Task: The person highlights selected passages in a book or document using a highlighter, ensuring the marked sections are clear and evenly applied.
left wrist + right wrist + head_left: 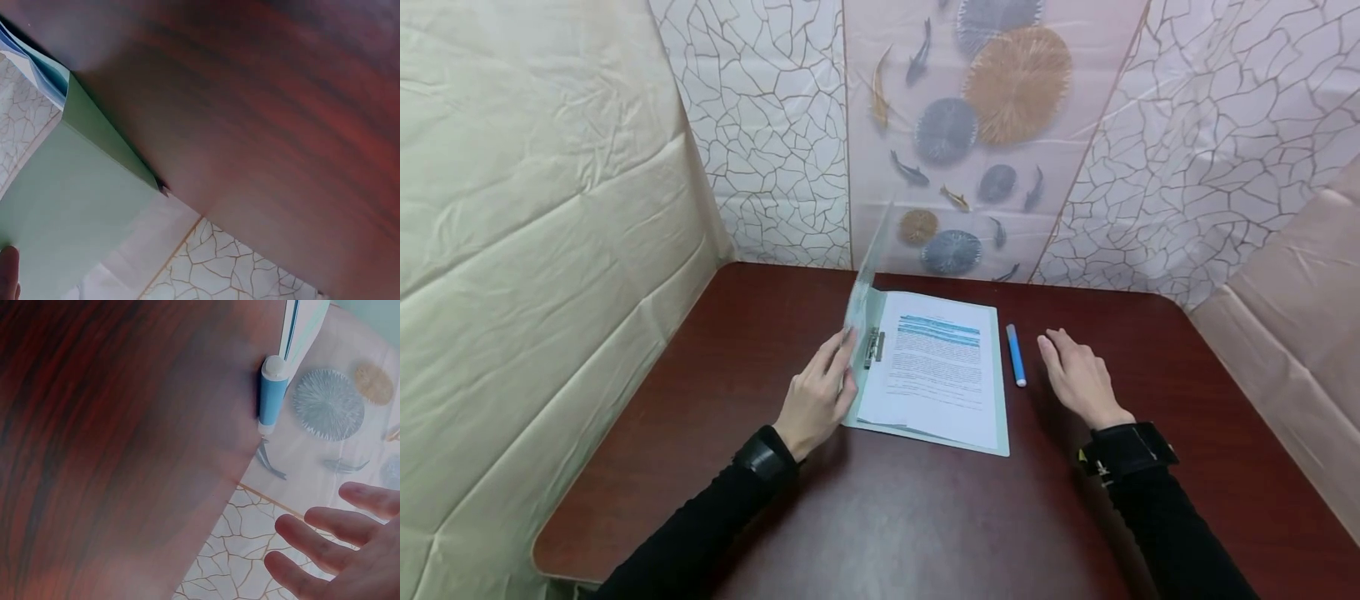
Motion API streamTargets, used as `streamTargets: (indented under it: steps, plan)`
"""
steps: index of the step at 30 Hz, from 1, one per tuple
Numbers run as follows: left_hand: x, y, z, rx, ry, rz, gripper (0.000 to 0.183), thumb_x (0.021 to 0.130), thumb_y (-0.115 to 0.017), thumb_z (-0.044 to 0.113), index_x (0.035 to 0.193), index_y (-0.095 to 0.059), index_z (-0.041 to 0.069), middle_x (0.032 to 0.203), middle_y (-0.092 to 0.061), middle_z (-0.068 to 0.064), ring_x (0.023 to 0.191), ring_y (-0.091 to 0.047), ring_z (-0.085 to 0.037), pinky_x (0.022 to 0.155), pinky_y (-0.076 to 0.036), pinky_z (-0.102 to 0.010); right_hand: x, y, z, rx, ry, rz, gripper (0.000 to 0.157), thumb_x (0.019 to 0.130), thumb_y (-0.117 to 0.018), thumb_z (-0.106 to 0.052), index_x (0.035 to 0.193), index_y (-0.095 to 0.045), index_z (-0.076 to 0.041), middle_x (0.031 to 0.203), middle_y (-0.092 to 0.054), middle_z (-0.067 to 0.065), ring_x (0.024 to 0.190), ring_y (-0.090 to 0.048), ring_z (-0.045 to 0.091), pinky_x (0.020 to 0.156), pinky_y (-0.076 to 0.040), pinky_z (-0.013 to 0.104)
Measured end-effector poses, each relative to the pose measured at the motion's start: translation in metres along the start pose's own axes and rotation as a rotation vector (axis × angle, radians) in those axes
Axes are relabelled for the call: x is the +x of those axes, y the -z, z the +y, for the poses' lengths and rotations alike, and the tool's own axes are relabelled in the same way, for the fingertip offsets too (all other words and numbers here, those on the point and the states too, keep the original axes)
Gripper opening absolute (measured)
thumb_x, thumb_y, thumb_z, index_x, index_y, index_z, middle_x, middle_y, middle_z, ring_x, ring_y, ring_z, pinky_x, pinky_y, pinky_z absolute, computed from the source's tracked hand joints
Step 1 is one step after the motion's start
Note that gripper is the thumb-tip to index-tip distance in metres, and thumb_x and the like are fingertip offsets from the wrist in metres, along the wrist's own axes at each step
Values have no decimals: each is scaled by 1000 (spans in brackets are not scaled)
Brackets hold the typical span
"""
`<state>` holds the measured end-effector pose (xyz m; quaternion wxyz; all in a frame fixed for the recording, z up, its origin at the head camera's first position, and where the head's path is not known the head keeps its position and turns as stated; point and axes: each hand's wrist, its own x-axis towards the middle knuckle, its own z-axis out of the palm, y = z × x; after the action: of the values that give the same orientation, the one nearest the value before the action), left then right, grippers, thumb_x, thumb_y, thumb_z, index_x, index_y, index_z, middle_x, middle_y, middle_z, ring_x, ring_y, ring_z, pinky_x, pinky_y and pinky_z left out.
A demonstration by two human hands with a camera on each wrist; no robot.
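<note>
A pale green clip folder (1002,400) lies on the table with its cover (867,271) standing up along the left side. Inside it are printed sheets (932,375) with blue highlighted lines near the top, beside a metal clip (874,348). My left hand (812,400) is at the cover's lower part, fingers extended against it; in the left wrist view one fingertip (9,272) meets the green outer face. Right of the folder lies a blue marker (1016,356) with white ends. To the marker's right my right hand (1078,379) holds nothing, its fingers loosely spread.
The dark reddish-brown table (917,525) has rounded corners. Patterned hanging cloth (782,125) stands behind its far edge. Cream padded sheets hang on the left (535,250) and right (1285,292) sides.
</note>
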<state>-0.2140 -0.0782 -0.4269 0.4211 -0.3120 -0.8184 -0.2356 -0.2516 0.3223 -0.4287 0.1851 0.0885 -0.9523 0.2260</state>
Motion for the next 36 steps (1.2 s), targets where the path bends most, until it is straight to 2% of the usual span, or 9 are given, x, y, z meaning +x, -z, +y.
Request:
streamTargets:
  steps: [3,10,14,18,22,26,31,36]
  plan:
    - [-1,1,-2,-19,49,23,60,89,-50,5,148,-36,4,128,-53,-21,95,-64,-25,63,-57,-33,0,0,0,2,-2,-5,55,105,-32,-37,137,-48,5,141,-44,34,121,-48,51,94,-38,65]
    - [-3,6,-3,-33,134,59,57,90,-49,3,146,-39,2,108,-53,-18,72,-55,-20,58,-52,-30,1,0,-1,-3,7,-1,54,105,-32,-36,136,-49,6,140,-45,34,119,-49,52,92,-39,65]
    - [-2,14,-2,-3,179,50,54,90,-52,4,143,-42,0,94,-56,-15,56,-44,-14,47,-44,-24,2,0,-1,-9,2,-1,55,105,-32,-37,136,-49,5,140,-45,34,118,-50,52,91,-40,65]
    - [2,23,0,54,210,25,49,90,-54,4,138,-47,-3,76,-59,-10,46,-33,-8,41,-31,-19,1,1,-2,-8,-14,-12,56,105,-32,-38,136,-49,5,140,-45,34,119,-49,52,93,-39,65]
    - [6,31,-1,143,242,15,41,90,-56,7,130,-55,-3,58,-54,-4,41,-23,-4,39,-23,-19,1,2,-5,-1,-34,-36,58,105,-31,-39,138,-46,6,140,-46,33,120,-49,51,93,-39,64]
    - [6,35,-2,200,268,13,38,88,-58,8,124,-59,-2,47,-42,1,40,-14,-2,38,-18,-20,1,2,-6,1,-32,-35,57,105,-31,-38,138,-46,6,134,-52,32,113,-53,49,89,-42,62]
    - [6,38,-4,226,288,3,37,87,-58,8,123,-59,-3,45,-39,2,39,-14,-3,38,-17,-20,1,2,-5,-2,-23,-28,57,105,-31,-39,138,-46,6,124,-59,32,104,-58,48,83,-44,60]
    - [2,41,-5,205,329,-9,36,89,-57,9,123,-58,-3,45,-39,2,38,-16,-4,38,-17,-20,0,0,-5,-6,-30,-33,57,105,-32,-39,138,-46,5,112,-64,32,94,-60,47,77,-45,57]
